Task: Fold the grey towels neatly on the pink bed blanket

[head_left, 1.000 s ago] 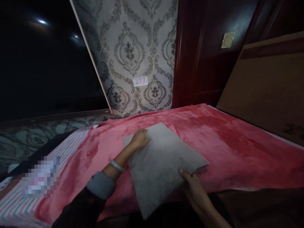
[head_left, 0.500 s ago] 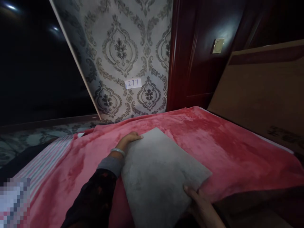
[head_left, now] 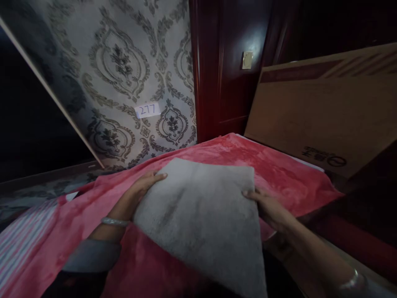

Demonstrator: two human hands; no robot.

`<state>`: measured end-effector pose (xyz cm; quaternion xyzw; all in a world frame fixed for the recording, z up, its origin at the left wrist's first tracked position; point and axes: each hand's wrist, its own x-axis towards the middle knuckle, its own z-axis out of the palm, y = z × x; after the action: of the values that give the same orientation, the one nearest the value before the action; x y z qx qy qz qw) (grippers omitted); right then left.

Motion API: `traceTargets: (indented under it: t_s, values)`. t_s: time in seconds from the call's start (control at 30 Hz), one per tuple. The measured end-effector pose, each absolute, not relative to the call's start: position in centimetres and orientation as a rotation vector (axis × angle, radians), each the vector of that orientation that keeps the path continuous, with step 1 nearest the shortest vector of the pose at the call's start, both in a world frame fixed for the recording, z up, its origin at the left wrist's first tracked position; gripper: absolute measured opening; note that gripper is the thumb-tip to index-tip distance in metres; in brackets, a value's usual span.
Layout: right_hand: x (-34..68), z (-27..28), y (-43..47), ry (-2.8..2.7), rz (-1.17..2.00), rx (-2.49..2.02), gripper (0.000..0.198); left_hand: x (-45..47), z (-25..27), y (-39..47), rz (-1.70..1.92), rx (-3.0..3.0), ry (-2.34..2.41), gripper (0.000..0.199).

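Observation:
A flat grey cloth with a soft, slightly creased surface is held up at a tilt above the pink blanket. My left hand grips its upper left edge, thumb on top and fingers hidden beneath. At the right edge, near the upper corner, my right hand pinches it the same way. The lower part of the cloth hangs toward me and runs out at the bottom of the view. A bracelet shows on each wrist.
Behind the blanket stands a patterned wall with a paper label reading 277. A large cardboard box leans at the right, beside a dark red door. A dark screen is at the left, above striped fabric.
The cloth has turned, its upper edge now lying nearly level. My right hand has moved up along it to near the upper right corner. The view has swung to the right.

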<state>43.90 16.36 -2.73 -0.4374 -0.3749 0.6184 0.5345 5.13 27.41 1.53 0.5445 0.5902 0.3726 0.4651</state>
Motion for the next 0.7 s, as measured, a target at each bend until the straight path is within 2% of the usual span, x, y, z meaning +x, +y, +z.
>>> traceTargets:
  t_s: [0.17,0.33,0.47,0.6,0.7]
  values:
    - [46.4,-1.3,21.1,-0.955,1.459,-1.080,0.035,5.2,2.1,25.0,0.979,1.204,1.474,0.049]
    - [45.6,-7.3,23.2,-0.906,1.476,-1.255,0.017,6.0,-3.9,23.2,0.915,1.145,1.570,0.051]
    - [45.6,-10.4,23.3,-0.903,1.457,-1.271,0.018,5.6,-6.0,23.4,0.932,1.149,1.603,0.051]
    - [45.7,-10.2,23.4,-0.939,1.461,-1.276,0.024,5.6,-5.1,24.0,0.878,1.105,1.587,0.047]
    - [45.0,-9.6,23.2,-0.988,1.435,-1.238,0.022,6.5,-4.7,24.1,0.982,1.128,1.634,0.039]
